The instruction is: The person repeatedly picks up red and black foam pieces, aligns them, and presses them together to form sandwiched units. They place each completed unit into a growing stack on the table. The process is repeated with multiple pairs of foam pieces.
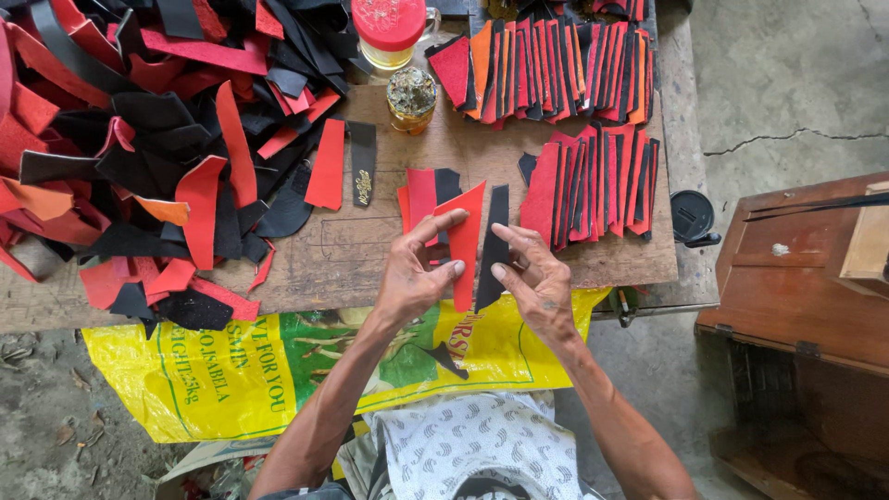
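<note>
**A:** Since the head cam is all we get: left hand (421,273) pinches a red piece (466,243), thumb and fingers closed on its edge, and right hand (537,278) pinches a black piece (494,248) the same way. Both pieces stand upright, side by side, just over the near edge of the board (370,250), apart from the small red and black stack (424,196) lying behind them.

**B:** Grips look light though, fingertips only. My guess is either piece could slip and drop off the edge onto the yellow sack (231,370) below.

**A:** Yeah, and the big scrap heap (139,139) on the left spills close. A dropped piece could get lost among those.

**B:** I'd also watch the jar (410,97) and red-lidded tub (389,28) at the back. A careless reach toward the sorted rows (593,176) might knock them over.
</note>
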